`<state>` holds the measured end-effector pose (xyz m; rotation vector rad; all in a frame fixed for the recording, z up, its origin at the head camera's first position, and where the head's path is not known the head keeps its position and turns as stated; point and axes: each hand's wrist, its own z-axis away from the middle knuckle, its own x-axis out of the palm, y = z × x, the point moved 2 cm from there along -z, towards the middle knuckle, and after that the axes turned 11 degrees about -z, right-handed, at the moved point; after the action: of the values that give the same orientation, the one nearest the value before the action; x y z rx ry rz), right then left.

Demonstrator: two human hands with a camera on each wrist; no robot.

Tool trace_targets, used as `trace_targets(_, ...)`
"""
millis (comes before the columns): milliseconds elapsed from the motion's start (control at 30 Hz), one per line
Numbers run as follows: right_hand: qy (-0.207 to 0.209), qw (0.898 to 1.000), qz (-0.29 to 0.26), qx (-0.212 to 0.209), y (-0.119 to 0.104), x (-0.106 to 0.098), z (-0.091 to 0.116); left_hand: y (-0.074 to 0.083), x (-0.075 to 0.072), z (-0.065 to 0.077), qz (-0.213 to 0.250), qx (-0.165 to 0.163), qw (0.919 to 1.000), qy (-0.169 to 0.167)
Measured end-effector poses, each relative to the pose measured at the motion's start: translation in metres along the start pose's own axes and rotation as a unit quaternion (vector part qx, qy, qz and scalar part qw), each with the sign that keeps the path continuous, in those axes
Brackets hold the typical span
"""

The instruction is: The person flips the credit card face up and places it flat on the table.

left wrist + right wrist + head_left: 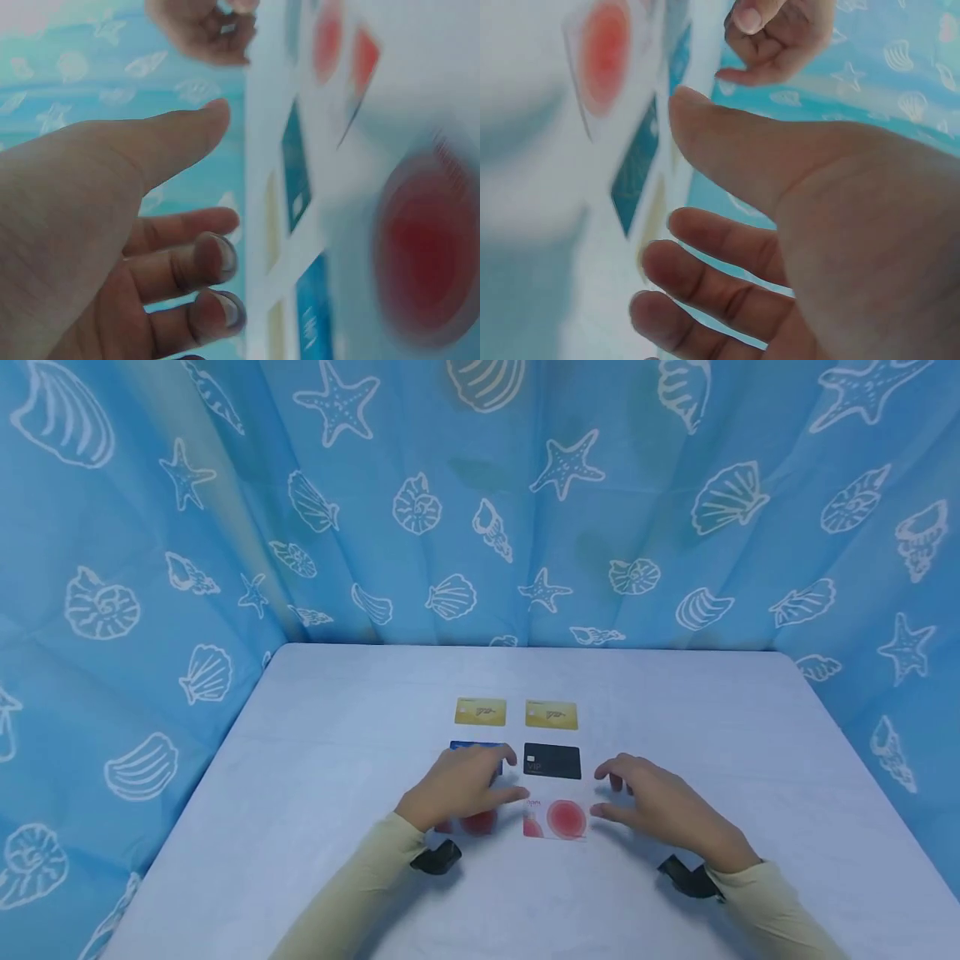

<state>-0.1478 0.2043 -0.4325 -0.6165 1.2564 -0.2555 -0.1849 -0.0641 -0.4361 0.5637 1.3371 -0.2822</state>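
Note:
Several bank-style cards lie flat in two columns on a white table. At the back are a left gold card (481,712) and a right gold card (551,715). The middle row has a blue card (472,745) and a black "VIP" card (552,761). Nearest are a white card with a red circle (480,823), partly covered, and a matching white card (566,819). My left hand (461,783) hovers over the left column, fingers relaxed and holding nothing. Right of the black card, my right hand (663,802) is also bare, thumb and fingers apart.
White cloth covers the table (337,718), whose far edge meets a blue curtain (480,527) printed with shells and starfish. The curtain continues down the left and right sides. A black strap (437,858) shows at the left wrist, another black strap (688,878) at the right.

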Motion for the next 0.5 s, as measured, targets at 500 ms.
trace_targets(500,0.194,0.976,-0.014,-0.1,-0.027,-0.08,0.004,-0.038,-0.067,0.006,-0.046,-0.054,0.9787,0.193)
